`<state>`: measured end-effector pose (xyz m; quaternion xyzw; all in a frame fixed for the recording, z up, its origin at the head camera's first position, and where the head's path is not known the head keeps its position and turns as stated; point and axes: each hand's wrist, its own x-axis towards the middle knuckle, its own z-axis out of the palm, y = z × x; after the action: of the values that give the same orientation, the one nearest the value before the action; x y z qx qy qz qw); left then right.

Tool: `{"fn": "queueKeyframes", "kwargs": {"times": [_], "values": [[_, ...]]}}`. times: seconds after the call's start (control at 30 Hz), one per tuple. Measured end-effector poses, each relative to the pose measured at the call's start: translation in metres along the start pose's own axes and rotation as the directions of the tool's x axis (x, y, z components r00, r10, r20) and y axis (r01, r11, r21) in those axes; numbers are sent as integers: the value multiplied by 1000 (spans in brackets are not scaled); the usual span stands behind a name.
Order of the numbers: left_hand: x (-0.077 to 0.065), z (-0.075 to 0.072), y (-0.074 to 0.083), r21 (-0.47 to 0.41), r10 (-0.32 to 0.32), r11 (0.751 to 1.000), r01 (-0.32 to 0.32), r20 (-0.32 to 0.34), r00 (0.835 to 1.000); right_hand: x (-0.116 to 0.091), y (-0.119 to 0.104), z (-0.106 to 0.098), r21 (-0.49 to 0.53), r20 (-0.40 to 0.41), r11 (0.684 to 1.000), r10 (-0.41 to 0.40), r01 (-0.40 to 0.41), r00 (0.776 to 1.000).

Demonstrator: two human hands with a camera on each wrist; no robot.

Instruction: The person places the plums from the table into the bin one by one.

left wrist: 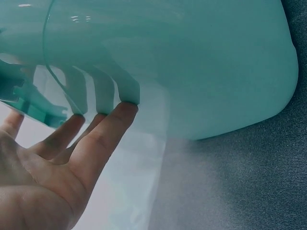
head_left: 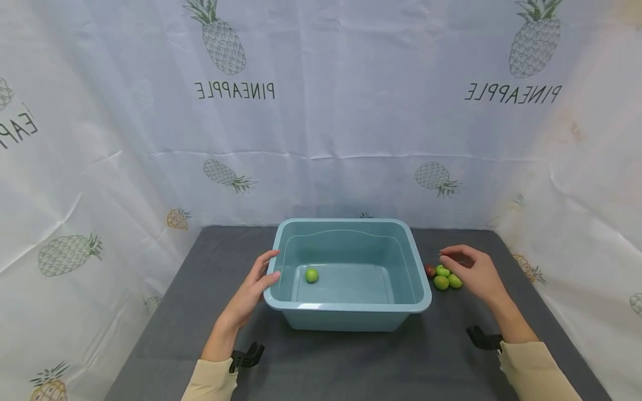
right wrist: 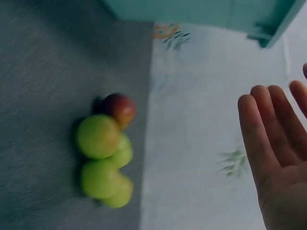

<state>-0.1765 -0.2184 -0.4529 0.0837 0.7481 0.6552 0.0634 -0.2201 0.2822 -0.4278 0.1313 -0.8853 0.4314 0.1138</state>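
A light blue plastic basin (head_left: 346,306) stands on the dark table, with one small green apple-like fruit (head_left: 311,275) on its floor. At the basin's left rim, my left hand (head_left: 251,289) grips the edge; in the left wrist view its fingertips (left wrist: 127,108) press against the outer wall. To the right of the basin lies a cluster of green fruits (right wrist: 100,179) with a dark red one (right wrist: 120,109) beside them. My right hand (head_left: 476,273) hovers over this cluster, fingers bent loosely and holding nothing. Part of the red fruit's underside is hidden.
A dark grey cloth (head_left: 341,367) covers the table. White curtains (head_left: 341,122) printed with pineapples hang behind and at both sides. Black straps with camera mounts (head_left: 246,356) sit on both wrists.
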Motion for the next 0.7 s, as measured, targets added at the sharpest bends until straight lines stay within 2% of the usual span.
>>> {"fn": "queueKeyframes", "kwargs": {"times": [0.13,0.3,0.7], "values": [[0,1,1,2,-2,1000,2,-2,1000,-2,16,1,-28,-36,999,18,-19,999],[-1,1,0,-3,1,1000,-1,1,1000,-7,35,1,-65,-66,994,79,-84,995],[-2,1,0,8,0,1000,0,-5,1000,-13,76,5,-65,-101,983,167,-174,981]]}}
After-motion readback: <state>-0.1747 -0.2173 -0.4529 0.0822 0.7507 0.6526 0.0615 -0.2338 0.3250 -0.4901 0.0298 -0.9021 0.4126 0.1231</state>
